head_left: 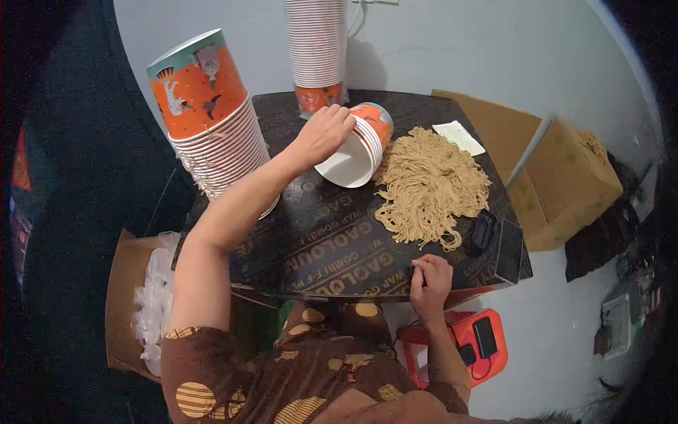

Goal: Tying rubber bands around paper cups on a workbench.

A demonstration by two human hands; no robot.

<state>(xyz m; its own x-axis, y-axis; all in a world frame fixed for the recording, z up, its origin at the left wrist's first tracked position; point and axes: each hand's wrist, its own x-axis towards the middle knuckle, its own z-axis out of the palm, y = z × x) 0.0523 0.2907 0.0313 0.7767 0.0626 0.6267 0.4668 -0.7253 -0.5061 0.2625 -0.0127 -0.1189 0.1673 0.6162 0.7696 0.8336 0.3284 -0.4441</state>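
Observation:
My left hand (328,133) reaches across the table, its fingers closed on the rim of a few nested paper buckets (360,152). They lie on their side, white mouths toward me, the outside orange and teal. Just right of them spreads a loose pile of tan cords (431,182). At the table's front edge my right hand (431,281) is closed, with a small dark bit showing at its fingertips that I cannot make out. A tall leaning stack of paper buckets (212,120) stands on the left, cord ends hanging from its rims.
Against the wall rises another tall bucket stack (316,56). A white packet (459,137), a small black object (483,230) and a dark phone-like slab (508,251) lie right on the table (318,247). Cardboard boxes (565,177) stand beyond; a red stool (494,328) is below.

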